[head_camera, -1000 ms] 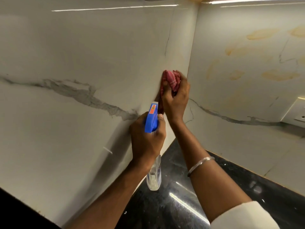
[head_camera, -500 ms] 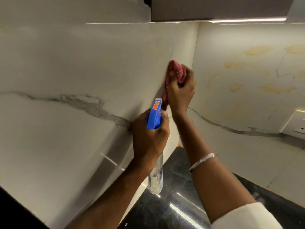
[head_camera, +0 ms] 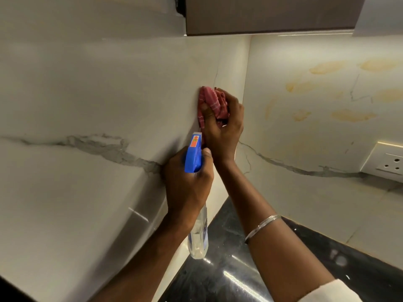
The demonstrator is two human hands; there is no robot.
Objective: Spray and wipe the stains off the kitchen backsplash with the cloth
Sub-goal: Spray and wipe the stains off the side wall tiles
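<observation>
My right hand [head_camera: 224, 129] has its fingers curled round the bunched red cloth [head_camera: 212, 105] and presses it on the left panel of the backsplash [head_camera: 109, 94], just beside the inner corner above the back corner of the dark table [head_camera: 229, 280]. That panel shows no stains I can see, so I judge this side nearly done. The yellowish stains [head_camera: 353, 115] on the right panel look untouched, so most of the spraying and wiping is left. My left hand [head_camera: 187, 184] is wrapped tight round the neck of the spray bottle [head_camera: 193, 158]; its clear body hangs below my fist with some clear liquid inside, level hard to read.
</observation>
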